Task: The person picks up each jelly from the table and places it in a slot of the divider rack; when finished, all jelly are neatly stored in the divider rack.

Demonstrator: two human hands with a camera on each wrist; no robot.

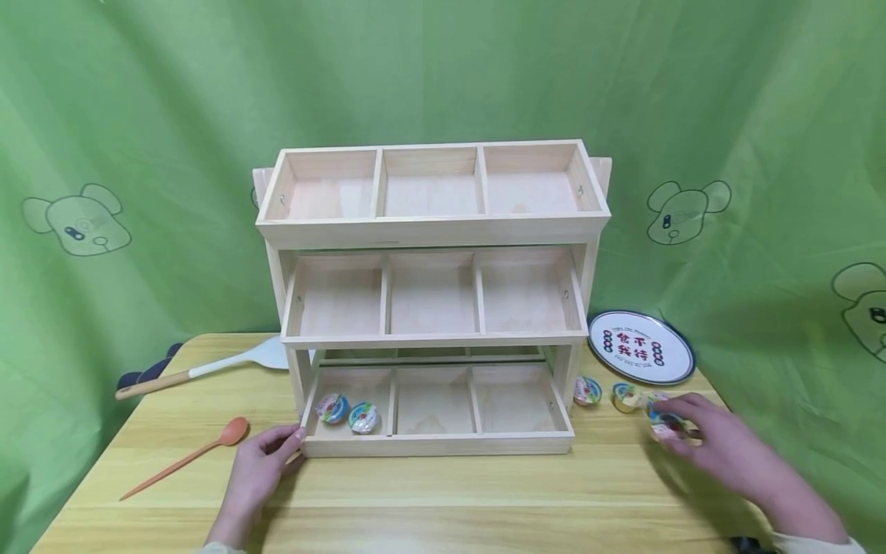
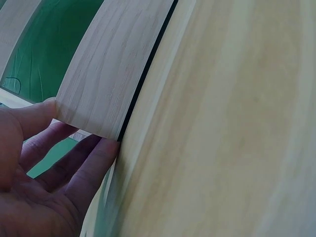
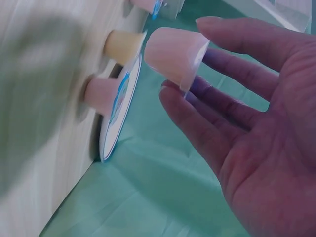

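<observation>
A three-tier wooden rack (image 1: 443, 446) stands on the table, each tier a tray split into three compartments. At the bottom tray's front left corner, my left hand (image 1: 261, 465) grips the wood between thumb and fingers. Two small jelly cups, one (image 1: 332, 408) beside the other (image 1: 363, 418), lie in that tray's left compartment. My right hand (image 1: 720, 442) holds a pink jelly cup (image 3: 175, 54) in its fingertips, off the table. Near it on the table are a yellow jelly cup (image 1: 626, 397), a pink one (image 1: 587, 391) by the rack, and another partly hidden by the hand.
A white plate (image 1: 640, 348) with a blue rim lies behind the cups at the right. On the left are a white spatula (image 1: 228, 363) with a wooden handle and an orange spoon (image 1: 187, 459). A green curtain (image 1: 443, 69) hangs behind the table.
</observation>
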